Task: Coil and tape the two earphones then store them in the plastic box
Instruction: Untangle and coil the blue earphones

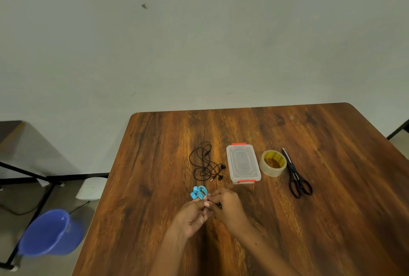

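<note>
A blue earphone (199, 192) is wound into a small coil, its buds sticking out at the left. My left hand (193, 213) pinches the coil from below. My right hand (228, 206) grips the same coil from the right, fingers closed around its near end. A black earphone (204, 162) lies loose and tangled on the table behind my hands. To its right stands a clear plastic box (243, 163) with orange clips, lid on. A roll of clear tape (273, 162) sits right of the box.
Black scissors (296, 176) lie right of the tape, blades pointing away. The wooden table (155, 187) ends at the left, with a blue bucket (49, 233) on the floor beyond it. A wall stands behind the table's far edge.
</note>
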`<state>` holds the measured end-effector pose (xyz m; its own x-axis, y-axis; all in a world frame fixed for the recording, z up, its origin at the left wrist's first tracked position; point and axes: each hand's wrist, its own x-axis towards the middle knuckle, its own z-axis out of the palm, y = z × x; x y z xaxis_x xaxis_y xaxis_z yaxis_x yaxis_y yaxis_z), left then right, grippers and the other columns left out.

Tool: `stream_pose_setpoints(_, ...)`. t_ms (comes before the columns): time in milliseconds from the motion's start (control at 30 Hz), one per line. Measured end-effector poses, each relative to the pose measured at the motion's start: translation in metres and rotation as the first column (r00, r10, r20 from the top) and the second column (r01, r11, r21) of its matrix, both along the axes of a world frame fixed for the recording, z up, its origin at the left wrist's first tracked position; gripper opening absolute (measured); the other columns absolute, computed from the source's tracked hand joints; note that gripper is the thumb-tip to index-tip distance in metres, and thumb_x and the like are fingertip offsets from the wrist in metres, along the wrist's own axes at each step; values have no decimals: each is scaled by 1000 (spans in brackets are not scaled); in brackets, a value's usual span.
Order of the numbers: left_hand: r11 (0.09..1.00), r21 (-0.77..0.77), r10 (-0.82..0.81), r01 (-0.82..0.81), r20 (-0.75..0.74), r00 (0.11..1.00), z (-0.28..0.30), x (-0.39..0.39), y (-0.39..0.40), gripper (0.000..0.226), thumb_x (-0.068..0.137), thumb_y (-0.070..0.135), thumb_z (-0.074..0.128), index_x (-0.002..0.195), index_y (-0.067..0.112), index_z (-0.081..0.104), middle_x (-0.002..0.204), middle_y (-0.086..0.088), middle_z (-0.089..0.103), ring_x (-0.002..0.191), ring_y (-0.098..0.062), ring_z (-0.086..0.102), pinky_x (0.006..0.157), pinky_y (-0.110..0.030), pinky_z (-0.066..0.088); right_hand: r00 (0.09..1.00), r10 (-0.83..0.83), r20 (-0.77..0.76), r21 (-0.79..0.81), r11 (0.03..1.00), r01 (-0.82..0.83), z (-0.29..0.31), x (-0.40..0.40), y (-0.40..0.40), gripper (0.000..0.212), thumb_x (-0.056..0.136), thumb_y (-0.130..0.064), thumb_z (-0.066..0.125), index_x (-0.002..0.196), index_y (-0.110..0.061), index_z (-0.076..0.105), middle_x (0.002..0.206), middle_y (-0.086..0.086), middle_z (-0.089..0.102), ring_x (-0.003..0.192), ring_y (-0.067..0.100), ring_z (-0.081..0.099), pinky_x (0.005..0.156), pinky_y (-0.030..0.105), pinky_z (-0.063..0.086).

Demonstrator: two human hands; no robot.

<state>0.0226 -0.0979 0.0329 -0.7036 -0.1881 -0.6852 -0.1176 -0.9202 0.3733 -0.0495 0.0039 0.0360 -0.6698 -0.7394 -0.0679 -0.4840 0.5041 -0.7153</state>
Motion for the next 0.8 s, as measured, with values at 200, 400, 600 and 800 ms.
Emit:
stream_pose_setpoints(200, 992, -74, -99, 104, 69, 993, 4, 2, -5, 13, 95, -3, 43, 96, -4, 56, 70, -13, 65, 45, -11, 57, 47, -27, 56, 992, 85, -92, 90, 993, -77, -2, -1, 0, 31, 95, -27, 54, 121, -11, 61, 120, 2, 60, 105, 9, 59, 76, 4, 40)
stream_pose_setpoints(400, 973, -194, -113, 129, 90, 989, 10, -1, -3, 17, 97, -3, 40, 103, -2, 56, 81, -12, 63, 72, -18, 58, 56, -24, 56, 988, 70, -140, 52, 997, -63, -2, 7, 1, 29, 97, -21, 49, 121, -10, 60, 125, 3, 57, 107, 11, 58, 85, 11, 46)
stream_pose_setpoints(600, 984, -167, 67, -66, -2, 998, 13, -10, 3, 21, 97, 1, 43, 110, -4, 58, 75, -9, 70, 62, -12, 67, 55, -22, 57, 993, -107, 55, -230, 966, 116, 7, 0, -7, 21, 85, -6, 67, 105, -8, 73, 106, 1, 69, 98, 6, 63, 80, 2, 44)
stream_pose_setpoints(800, 958, -245, 142, -149, -44, 989, 11, -16, 10, 19, 96, 5, 47, 104, 2, 63, 85, -10, 73, 72, -15, 72, 58, -23, 58, 967, -189, 168, -297, 926, 233, 8, -8, -8, 22, 81, -5, 71, 100, -16, 75, 100, -3, 73, 95, 5, 66, 83, 20, 54)
